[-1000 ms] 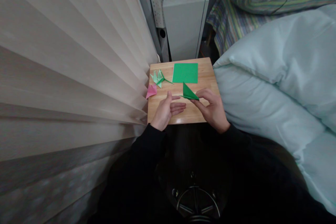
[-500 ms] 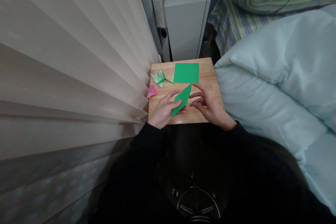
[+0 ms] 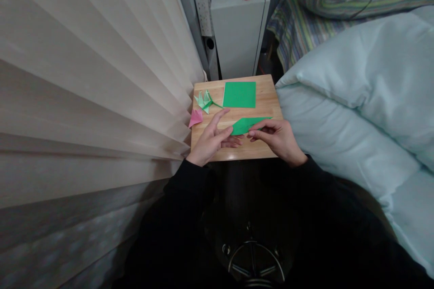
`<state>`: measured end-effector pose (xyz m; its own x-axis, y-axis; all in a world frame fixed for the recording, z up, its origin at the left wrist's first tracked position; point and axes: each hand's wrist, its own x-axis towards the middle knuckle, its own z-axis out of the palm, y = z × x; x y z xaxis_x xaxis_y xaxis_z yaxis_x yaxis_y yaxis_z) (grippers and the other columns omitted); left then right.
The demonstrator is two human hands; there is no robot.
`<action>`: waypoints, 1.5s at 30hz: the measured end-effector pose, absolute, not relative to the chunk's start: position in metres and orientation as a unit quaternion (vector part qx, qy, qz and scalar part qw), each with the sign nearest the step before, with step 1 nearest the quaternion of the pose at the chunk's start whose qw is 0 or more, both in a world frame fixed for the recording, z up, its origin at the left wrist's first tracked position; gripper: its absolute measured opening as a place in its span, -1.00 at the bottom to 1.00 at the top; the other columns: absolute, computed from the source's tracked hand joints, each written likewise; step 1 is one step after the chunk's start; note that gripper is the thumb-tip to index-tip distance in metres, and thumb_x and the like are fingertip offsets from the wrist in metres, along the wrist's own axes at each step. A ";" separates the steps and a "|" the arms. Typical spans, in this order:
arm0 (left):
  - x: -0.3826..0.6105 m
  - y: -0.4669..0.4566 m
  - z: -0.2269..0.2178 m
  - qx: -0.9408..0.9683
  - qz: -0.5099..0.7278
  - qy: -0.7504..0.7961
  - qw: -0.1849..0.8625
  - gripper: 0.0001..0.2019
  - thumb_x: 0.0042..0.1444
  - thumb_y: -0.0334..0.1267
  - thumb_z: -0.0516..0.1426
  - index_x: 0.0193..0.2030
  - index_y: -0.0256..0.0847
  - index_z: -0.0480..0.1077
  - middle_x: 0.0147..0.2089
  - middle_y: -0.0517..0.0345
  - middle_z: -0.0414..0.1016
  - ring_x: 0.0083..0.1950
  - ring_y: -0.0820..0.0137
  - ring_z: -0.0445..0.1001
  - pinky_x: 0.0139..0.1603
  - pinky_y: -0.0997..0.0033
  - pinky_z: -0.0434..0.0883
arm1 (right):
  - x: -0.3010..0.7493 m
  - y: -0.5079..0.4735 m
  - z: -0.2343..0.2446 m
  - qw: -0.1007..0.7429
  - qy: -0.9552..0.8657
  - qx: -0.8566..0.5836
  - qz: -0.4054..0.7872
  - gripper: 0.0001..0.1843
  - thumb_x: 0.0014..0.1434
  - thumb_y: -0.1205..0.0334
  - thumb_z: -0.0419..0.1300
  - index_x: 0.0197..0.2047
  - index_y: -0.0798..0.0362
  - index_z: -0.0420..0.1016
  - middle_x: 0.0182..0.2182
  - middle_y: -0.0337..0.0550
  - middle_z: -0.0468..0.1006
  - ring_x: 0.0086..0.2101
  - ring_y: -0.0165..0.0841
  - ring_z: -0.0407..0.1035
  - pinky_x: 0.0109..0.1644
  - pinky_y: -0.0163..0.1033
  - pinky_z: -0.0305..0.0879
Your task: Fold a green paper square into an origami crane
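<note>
Folded green paper (image 3: 241, 125), long and slanted, is up between my hands over the near part of the surface (image 3: 267, 90). Right hand (image 3: 280, 139): thumb and index finger closed on its near edge, other fingers curled, so probably a pinch to control the fold. Left hand (image 3: 207, 142): thumb touching the left tip, index finger spread away, others underneath, likely as support; can't tell if they're pressing. Held low and level, I'd guess so I see the edges.

Green sheet (image 3: 239, 95) lies flat beyond, probably set back for elbow room. Paper flower (image 3: 204, 101), pale green with a darker stem, and pink paper (image 3: 195, 118) sit at the left edge, likely out of my way. Curtain (image 3: 129, 67) left, quilt (image 3: 356, 99) right, cabinet (image 3: 237, 36) behind.
</note>
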<state>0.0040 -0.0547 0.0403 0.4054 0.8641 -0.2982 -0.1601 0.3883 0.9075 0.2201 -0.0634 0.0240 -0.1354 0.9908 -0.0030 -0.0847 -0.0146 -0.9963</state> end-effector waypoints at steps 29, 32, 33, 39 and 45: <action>0.026 -0.060 0.035 0.463 0.487 0.467 0.575 -0.65 -0.04 0.00 0.45 -0.32 -0.24 0.55 -0.42 0.13 0.63 -0.34 0.28 0.68 -0.15 0.23 0.65 | 0.206 -0.074 0.031 0.541 -0.458 -0.480 0.517 -0.64 0.04 -0.06 0.50 -0.45 0.00 0.54 -0.53 -0.18 0.65 -0.48 -0.31 0.55 -0.33 -0.16 0.51; 0.027 -0.061 0.037 0.458 0.488 0.474 0.572 -0.62 -0.07 0.00 0.46 -0.34 -0.25 0.53 -0.42 0.11 0.64 -0.34 0.27 0.69 -0.16 0.23 0.65 | 0.204 -0.076 0.033 0.540 -0.467 -0.485 0.506 -0.64 0.06 -0.06 0.49 -0.46 0.00 0.52 -0.53 -0.18 0.64 -0.49 -0.31 0.53 -0.33 -0.16 0.50; 0.027 -0.061 0.036 0.458 0.488 0.477 0.570 -0.62 -0.08 0.00 0.46 -0.35 -0.25 0.51 -0.43 0.11 0.64 -0.35 0.27 0.69 -0.17 0.24 0.64 | 0.204 -0.076 0.033 0.540 -0.469 -0.487 0.501 -0.64 0.06 -0.06 0.49 -0.47 0.00 0.52 -0.53 -0.18 0.64 -0.49 -0.31 0.53 -0.34 -0.17 0.49; 0.028 -0.062 0.034 0.473 0.498 0.473 0.552 -0.59 -0.09 0.00 0.47 -0.41 -0.24 0.43 -0.47 0.13 0.61 -0.39 0.30 0.68 -0.27 0.34 0.63 | 0.201 -0.077 0.033 0.555 -0.473 -0.490 0.478 -0.60 0.08 -0.06 0.47 -0.49 0.00 0.45 -0.57 -0.20 0.60 -0.53 -0.36 0.48 -0.41 -0.22 0.43; 0.029 -0.058 0.032 0.490 0.502 0.466 0.539 -0.58 -0.06 -0.05 0.45 -0.38 -0.20 0.31 -0.48 0.24 0.55 -0.43 0.37 0.65 -0.35 0.46 0.58 | 0.198 -0.075 0.027 0.562 -0.473 -0.484 0.476 -0.58 0.09 -0.06 0.46 -0.47 0.01 0.38 -0.60 -0.26 0.53 -0.57 -0.41 0.43 -0.47 -0.28 0.37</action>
<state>0.0288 -0.0584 0.0325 0.0615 0.9980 -0.0119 -0.0846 0.0171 0.9963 0.1983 -0.0747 0.0269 0.0998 0.9925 0.0708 -0.0762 0.0786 -0.9940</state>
